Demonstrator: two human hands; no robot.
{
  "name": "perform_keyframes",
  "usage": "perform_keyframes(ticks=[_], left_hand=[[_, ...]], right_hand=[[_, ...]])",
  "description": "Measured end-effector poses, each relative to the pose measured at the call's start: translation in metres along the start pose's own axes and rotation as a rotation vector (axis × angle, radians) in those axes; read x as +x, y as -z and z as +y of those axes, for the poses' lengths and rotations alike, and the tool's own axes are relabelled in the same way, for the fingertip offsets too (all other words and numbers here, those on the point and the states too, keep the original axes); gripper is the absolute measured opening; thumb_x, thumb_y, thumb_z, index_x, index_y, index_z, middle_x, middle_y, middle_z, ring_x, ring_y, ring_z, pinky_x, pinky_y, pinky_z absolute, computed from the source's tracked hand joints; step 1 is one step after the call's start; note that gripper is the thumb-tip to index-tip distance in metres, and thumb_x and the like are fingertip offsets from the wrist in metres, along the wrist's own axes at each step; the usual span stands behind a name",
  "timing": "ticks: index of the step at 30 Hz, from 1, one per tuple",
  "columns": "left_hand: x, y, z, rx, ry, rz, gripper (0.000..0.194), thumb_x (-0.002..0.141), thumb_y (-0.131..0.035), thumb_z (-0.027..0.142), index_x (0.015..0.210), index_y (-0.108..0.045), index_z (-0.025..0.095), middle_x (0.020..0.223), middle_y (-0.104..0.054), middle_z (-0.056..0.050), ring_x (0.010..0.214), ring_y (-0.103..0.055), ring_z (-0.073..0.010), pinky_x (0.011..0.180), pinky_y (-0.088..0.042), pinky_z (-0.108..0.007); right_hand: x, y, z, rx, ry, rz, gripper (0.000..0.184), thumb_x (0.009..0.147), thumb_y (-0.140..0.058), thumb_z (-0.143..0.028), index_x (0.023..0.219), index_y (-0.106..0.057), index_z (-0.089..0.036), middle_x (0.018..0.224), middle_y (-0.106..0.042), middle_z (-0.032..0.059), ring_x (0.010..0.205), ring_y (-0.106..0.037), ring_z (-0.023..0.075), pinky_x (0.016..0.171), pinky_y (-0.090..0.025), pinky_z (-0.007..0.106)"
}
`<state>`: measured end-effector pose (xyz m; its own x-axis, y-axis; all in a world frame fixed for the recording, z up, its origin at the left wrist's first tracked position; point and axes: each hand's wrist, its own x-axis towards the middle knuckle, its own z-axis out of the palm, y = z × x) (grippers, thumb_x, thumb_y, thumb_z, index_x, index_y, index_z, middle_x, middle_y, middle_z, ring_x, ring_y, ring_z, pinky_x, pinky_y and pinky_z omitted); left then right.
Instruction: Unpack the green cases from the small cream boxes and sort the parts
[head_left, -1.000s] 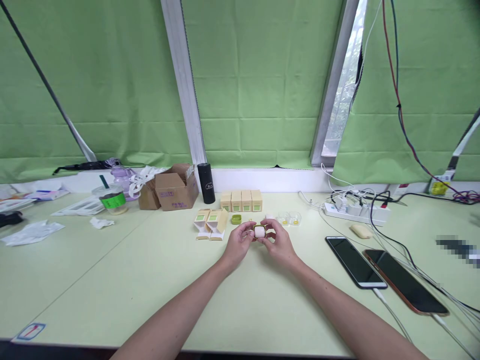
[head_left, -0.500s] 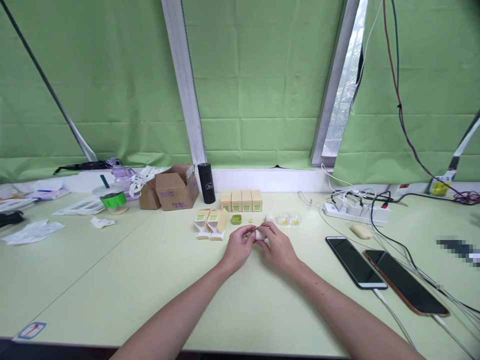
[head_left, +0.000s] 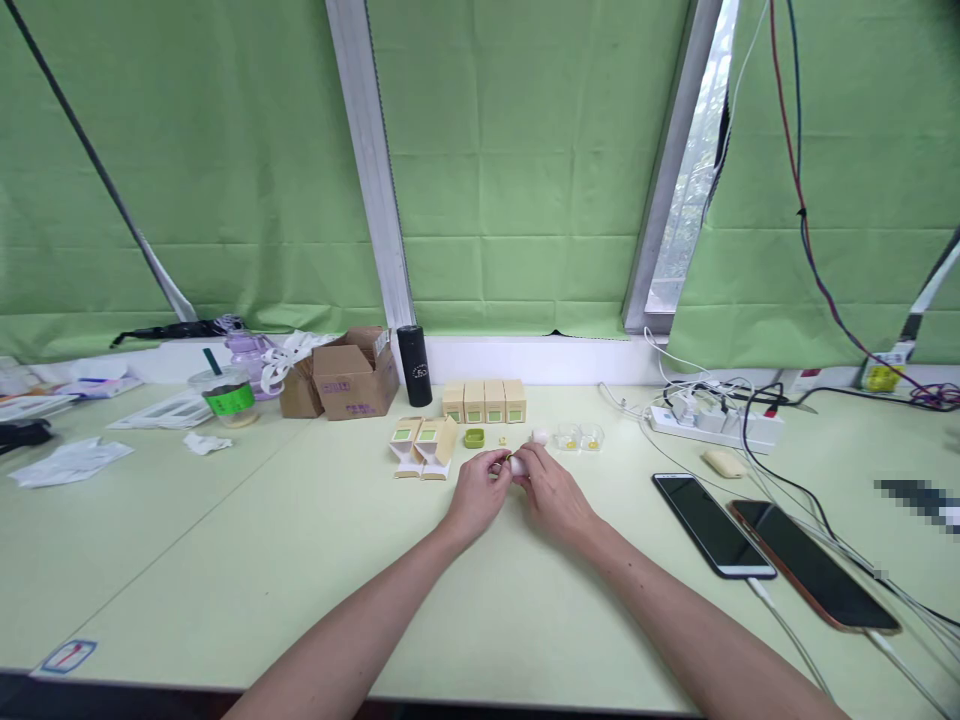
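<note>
1. Your left hand and right hand grip the white piece between their fingertips, nearer you than the green dish.
2. Your right hand covers more of it than a second ago.

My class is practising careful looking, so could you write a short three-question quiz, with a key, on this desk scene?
1. How many small tan cardboard boxes stand in the back row?
2. True or false: the tall black cylindrical bottle stands upright.
3. The left hand and right hand both hold: A) a dark rectangular phone; B) a small rounded white object; C) a brown cardboard carton.

Key: 1. Four; 2. True; 3. B.
</note>
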<state>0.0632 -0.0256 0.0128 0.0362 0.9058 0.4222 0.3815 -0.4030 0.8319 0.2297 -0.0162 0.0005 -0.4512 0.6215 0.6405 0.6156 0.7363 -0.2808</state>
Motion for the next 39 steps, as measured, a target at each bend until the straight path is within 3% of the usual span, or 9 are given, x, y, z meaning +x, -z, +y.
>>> perform_keyframes(ticks=[15, 22, 28, 31, 35, 39], left_hand=[[0.002, -0.002, 0.003, 0.004, 0.02, -0.021, 0.026, 0.092, -0.051, 0.023, 0.098, -0.077, 0.02, 0.093, -0.078, -0.004, 0.079, -0.071, -0.0197, 0.075, -0.057, -0.031], [0.002, 0.006, 0.0, -0.014, 0.009, -0.013, 0.021, 0.09, -0.062, 0.029, 0.105, -0.073, 0.019, 0.105, -0.077, -0.008, 0.092, -0.071, -0.0218, 0.087, -0.057, -0.036], [0.001, 0.018, -0.008, 0.015, -0.097, -0.092, 0.051, 0.082, -0.073, 0.022, 0.132, -0.064, 0.027, 0.137, -0.06, -0.01, 0.112, -0.063, -0.0237, 0.101, -0.051, -0.042], [0.002, 0.017, -0.007, -0.005, -0.122, -0.144, 0.05, 0.082, -0.072, 0.017, 0.131, -0.065, 0.027, 0.138, -0.056, -0.011, 0.124, -0.058, -0.0257, 0.109, -0.046, -0.044], [0.002, 0.013, -0.002, 0.003, -0.136, -0.079, 0.042, 0.08, -0.072, 0.012, 0.119, -0.068, 0.025, 0.126, -0.062, -0.009, 0.12, -0.059, -0.0262, 0.106, -0.045, -0.043], [0.001, 0.013, 0.0, 0.093, -0.143, 0.044, 0.037, 0.078, -0.075, 0.014, 0.112, -0.065, 0.025, 0.12, -0.065, -0.006, 0.114, -0.059, -0.0263, 0.104, -0.043, -0.043]], right_hand=[[0.005, -0.003, 0.0, -0.053, -0.005, -0.031, 0.031, 0.091, -0.041, -0.003, 0.115, -0.051, -0.019, 0.111, -0.06, 0.0123, 0.096, -0.06, 0.0254, 0.076, -0.053, 0.038], [0.0, 0.003, 0.001, 0.054, -0.033, 0.004, 0.034, 0.097, -0.043, -0.007, 0.125, -0.052, -0.023, 0.121, -0.06, 0.0117, 0.101, -0.063, 0.0241, 0.077, -0.054, 0.036], [-0.004, 0.01, 0.007, -0.012, 0.008, -0.008, 0.055, 0.084, -0.049, 0.001, 0.129, -0.058, -0.029, 0.14, -0.053, 0.0119, 0.099, -0.066, 0.0242, 0.079, -0.055, 0.036], [-0.003, 0.011, 0.004, 0.042, 0.066, 0.001, 0.062, 0.082, -0.046, 0.002, 0.131, -0.06, -0.032, 0.139, -0.054, 0.0093, 0.11, -0.063, 0.026, 0.087, -0.055, 0.039], [-0.002, 0.013, 0.0, 0.191, 0.045, 0.073, 0.068, 0.086, -0.041, 0.0, 0.144, -0.051, -0.032, 0.143, -0.051, 0.011, 0.127, -0.056, 0.0282, 0.093, -0.056, 0.044], [-0.003, 0.011, -0.001, 0.371, -0.071, 0.204, 0.047, 0.093, -0.049, -0.013, 0.138, -0.052, -0.027, 0.136, -0.056, 0.0133, 0.123, -0.059, 0.0282, 0.091, -0.059, 0.045]])
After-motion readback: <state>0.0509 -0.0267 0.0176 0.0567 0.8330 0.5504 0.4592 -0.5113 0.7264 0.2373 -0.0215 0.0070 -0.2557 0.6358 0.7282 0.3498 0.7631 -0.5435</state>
